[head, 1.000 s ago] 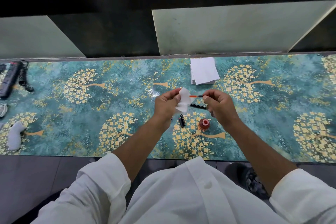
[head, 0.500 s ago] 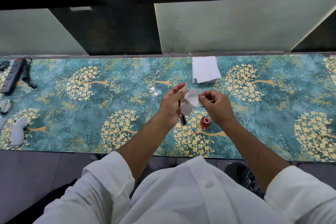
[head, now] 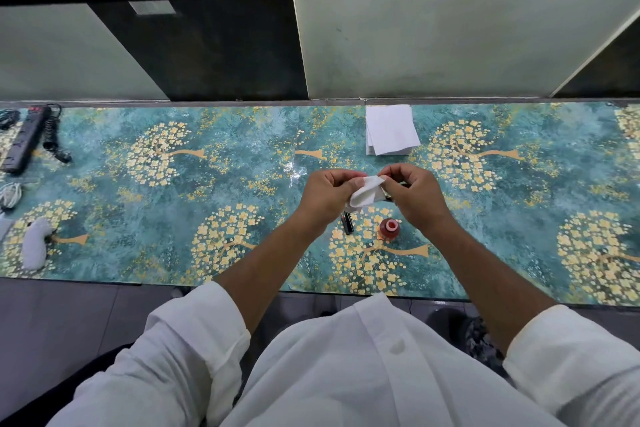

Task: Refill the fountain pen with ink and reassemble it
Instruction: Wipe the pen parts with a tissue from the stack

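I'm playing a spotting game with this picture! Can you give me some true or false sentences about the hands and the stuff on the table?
1. Both hands pinch a white tissue. True; left hand, right hand.
2. The ink bottle has its cap on. False: its mouth is open.
3. A stack of white paper lies beyond the hands. True.
4. The black pen piece is in the right hand. False: it lies on the table.
5. The power strip is at the table's right end. False: left end.

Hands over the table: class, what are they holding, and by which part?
Both hands, left and right, pinch a white tissue from opposite sides; whatever it wraps is hidden.
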